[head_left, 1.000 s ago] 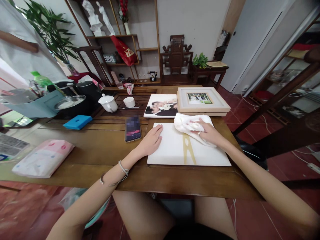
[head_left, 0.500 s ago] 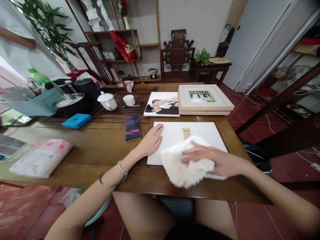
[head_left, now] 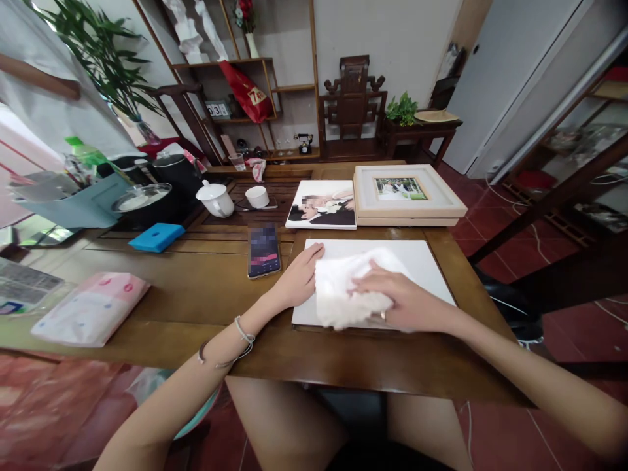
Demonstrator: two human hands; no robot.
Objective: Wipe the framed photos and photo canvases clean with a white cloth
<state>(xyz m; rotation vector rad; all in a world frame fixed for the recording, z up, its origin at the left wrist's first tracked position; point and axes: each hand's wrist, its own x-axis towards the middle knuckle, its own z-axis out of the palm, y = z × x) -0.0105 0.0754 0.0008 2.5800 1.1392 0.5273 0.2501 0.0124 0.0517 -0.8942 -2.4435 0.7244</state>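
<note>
Right hand (head_left: 405,299) grasps one cloth (head_left: 341,288) on one board (head_left: 426,265); left hand (head_left: 298,280) lies there, unclenched. Nearby: one phone (head_left: 263,251), one photo (head_left: 321,208), one frame (head_left: 439,190).

Lidded white pot (head_left: 214,199) beside a white cup (head_left: 257,197), smartphone (head_left: 263,252) on the desk (head_left: 196,275), blue block (head_left: 157,237), carved wooden armchair (head_left: 354,95) beyond
</note>
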